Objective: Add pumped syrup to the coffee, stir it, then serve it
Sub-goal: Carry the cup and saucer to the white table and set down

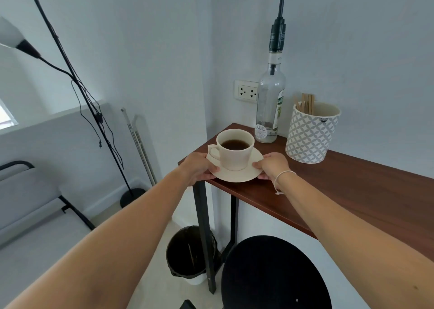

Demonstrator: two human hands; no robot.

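A cream cup [234,155] of dark coffee stands on a cream saucer [237,176] at the left end of the brown table [340,191]. My left hand [199,169] grips the saucer's left rim and my right hand [273,165] grips its right rim. Behind the cup stands a clear syrup bottle [270,106] with a tall black pump [279,26]. To its right a patterned pot [311,133] holds several wooden stir sticks [306,103].
The table sits in a wall corner with a power socket [246,90] behind the bottle. A black bin [190,253] stands under the table's left end, a round black stool [274,275] in front. A lamp stand [77,81] and a bench [30,205] are at left.
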